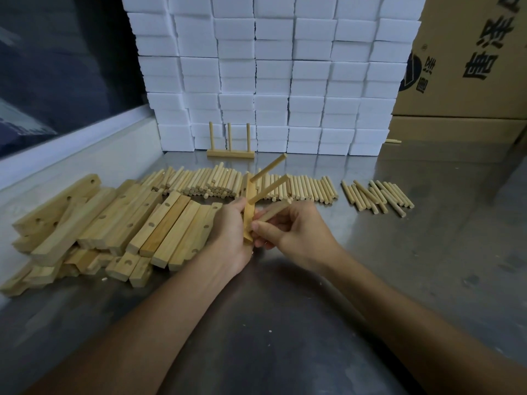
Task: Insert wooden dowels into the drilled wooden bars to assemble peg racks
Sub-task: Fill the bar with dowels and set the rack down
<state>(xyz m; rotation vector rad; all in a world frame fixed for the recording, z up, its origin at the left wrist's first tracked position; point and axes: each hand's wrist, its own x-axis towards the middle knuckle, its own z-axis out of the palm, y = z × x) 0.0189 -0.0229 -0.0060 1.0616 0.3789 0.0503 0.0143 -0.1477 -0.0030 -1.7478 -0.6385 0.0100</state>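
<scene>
My left hand (231,232) grips a drilled wooden bar (249,206) held on end above the table. Two dowels (269,178) stick out of the bar, slanting up to the right. My right hand (296,232) pinches a third dowel (272,212) whose near end touches the bar's lower part. A pile of drilled bars (108,223) lies to the left. Loose dowels (216,182) lie in a long row behind my hands, with a smaller bunch of dowels (376,196) to the right. A finished rack (230,143) with three upright pegs stands at the back.
The work surface is a metal table (370,280). Stacked white boxes (285,75) form a wall behind the rack. Cardboard cartons (467,69) stand at the back right. A white ledge (71,146) and a dark pane border the left side.
</scene>
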